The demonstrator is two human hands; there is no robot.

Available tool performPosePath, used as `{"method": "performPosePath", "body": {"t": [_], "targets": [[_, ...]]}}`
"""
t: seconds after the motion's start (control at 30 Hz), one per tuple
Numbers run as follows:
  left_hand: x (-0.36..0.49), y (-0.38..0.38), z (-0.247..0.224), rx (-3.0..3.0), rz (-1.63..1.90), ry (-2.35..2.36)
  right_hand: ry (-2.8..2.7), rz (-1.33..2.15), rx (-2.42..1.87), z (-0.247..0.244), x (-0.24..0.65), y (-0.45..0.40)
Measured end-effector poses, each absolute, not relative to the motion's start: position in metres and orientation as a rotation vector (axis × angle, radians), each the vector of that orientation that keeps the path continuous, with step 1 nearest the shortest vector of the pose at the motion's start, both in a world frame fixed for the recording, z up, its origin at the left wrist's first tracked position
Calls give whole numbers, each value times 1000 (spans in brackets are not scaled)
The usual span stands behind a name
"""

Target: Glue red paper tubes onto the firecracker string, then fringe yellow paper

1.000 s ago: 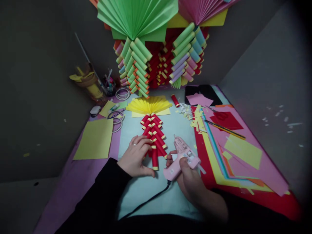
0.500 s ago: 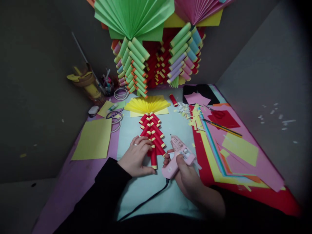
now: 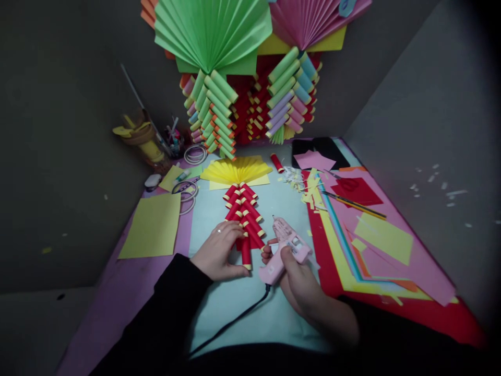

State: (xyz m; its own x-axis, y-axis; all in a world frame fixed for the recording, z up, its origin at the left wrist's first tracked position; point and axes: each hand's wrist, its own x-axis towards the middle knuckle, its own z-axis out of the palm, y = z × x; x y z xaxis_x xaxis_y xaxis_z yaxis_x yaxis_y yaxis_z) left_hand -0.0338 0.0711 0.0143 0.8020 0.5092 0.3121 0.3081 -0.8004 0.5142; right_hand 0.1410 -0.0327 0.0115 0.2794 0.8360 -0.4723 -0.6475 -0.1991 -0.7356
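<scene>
- leftmost, a pot (image 3: 143,141) stands near the wall, with a pen cup (image 3: 175,142) just beside it.
- nearer the person, a yellow sheet (image 3: 151,227) lies flat; a white case (image 3: 152,181) and two groups of rings (image 3: 194,154) sit beyond it.
- above the table's far end hangs a green fan (image 3: 211,39), green rolls (image 3: 217,112) below it.
- next, the left hand (image 3: 220,253) rests half open and arched, thumb spread from the fingers, fingertips over the left side of the red rolls (image 3: 246,253).
- these rolls lie mid-table in two slanting rows on a teal sheet (image 3: 291,198), under a yellow fan (image 3: 237,171); one roll points straight toward the person.
- a loose roll (image 3: 277,163) lies well apart, right of the fan.
- just right of the rows, the right hand (image 3: 299,282) is closed around a pink glue gun (image 3: 290,245), nozzle pointing away from the person; its black cord (image 3: 238,317) runs down and left.
- a pink fan (image 3: 305,23) hangs above, with mixed rolls beneath.
- rightmost, scissors (image 3: 352,184) and a pencil-like stick (image 3: 356,204) lie on stacked coloured paper (image 3: 422,277).
</scene>
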Motion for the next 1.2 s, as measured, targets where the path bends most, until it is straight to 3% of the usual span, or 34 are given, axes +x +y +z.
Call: {"method": "performPosePath", "body": {"t": [1.2], "targets": [[-37,73,7,2600,597,784,-171,1374,-1148,18,141,-32]]}}
